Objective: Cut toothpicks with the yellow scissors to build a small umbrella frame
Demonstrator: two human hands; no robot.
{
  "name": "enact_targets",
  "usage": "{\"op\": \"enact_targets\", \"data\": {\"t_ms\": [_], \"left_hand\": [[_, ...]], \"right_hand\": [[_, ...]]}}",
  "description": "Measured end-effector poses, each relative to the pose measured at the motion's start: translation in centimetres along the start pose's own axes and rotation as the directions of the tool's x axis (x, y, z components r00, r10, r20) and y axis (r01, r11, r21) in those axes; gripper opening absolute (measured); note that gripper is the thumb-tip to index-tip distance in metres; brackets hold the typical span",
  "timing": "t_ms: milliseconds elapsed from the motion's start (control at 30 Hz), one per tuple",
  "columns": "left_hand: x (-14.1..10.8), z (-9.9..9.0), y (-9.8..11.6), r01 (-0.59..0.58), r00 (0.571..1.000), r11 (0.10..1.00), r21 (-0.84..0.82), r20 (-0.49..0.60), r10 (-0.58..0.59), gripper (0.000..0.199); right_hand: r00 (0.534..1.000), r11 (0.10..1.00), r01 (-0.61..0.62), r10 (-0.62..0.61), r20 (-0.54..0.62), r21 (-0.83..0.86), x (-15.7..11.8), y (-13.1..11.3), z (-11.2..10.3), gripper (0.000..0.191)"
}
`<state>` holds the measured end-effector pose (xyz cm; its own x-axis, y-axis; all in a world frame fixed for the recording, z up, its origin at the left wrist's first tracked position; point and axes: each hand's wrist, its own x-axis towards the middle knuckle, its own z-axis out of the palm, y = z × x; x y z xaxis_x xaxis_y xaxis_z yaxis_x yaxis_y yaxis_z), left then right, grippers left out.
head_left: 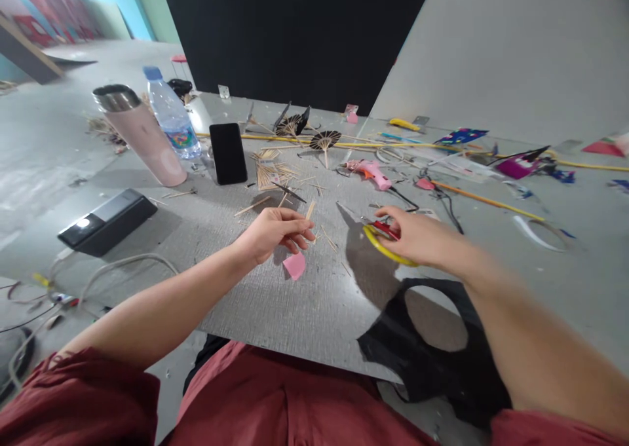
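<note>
My left hand is closed in a pinch on a short wooden stick, whose end points up above the fingers. Just below it, a small pink paper piece lies on the grey table. My right hand grips red-handled scissors with the blades pointing left. Beneath that hand is a yellow ring, partly hidden by the fingers. Loose sticks lie in a pile beyond my left hand. A pink glue gun rests on its side beyond my right hand.
A pink tumbler, a water bottle, a phone and a dark power bank stand or lie at the left. Black cut sheet hangs over the near edge. Small dark fans lie farther back.
</note>
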<state>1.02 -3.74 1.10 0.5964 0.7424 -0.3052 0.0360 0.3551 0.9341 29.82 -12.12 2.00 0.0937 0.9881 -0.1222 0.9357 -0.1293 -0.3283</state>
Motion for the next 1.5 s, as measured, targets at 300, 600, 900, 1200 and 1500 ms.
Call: {"op": "enact_targets", "data": {"t_ms": [300,600,900,1200,1500], "left_hand": [[-0.1,0.0,0.0,-0.011,1.000,0.999,-0.051,0.000,0.011,0.010],[-0.2,0.2,0.4,-0.065,0.997,0.995,-0.079,-0.039,0.062,0.008],[-0.2,0.1,-0.1,-0.058,0.995,0.997,-0.050,0.079,0.062,0.010],[-0.2,0.3,-0.2,-0.002,0.991,0.999,-0.036,0.132,0.007,0.011],[-0.1,0.2,-0.3,0.035,0.988,0.999,-0.027,0.150,-0.031,0.006]], "right_hand": [[0.946,0.580,-0.221,-0.066,0.316,0.784,-1.4,-3.6,-2.2,0.074],[0.950,0.679,-0.085,-0.166,0.266,0.729,-1.5,-4.2,-0.8,0.069],[0.911,0.763,-0.045,-0.233,0.340,0.645,-2.2,-5.2,0.2,0.064],[0.915,0.775,0.044,-0.285,0.285,0.631,-2.0,-5.4,1.2,0.073],[0.916,0.848,0.132,-0.302,0.263,0.513,-2.3,-6.8,0.4,0.072]]}}
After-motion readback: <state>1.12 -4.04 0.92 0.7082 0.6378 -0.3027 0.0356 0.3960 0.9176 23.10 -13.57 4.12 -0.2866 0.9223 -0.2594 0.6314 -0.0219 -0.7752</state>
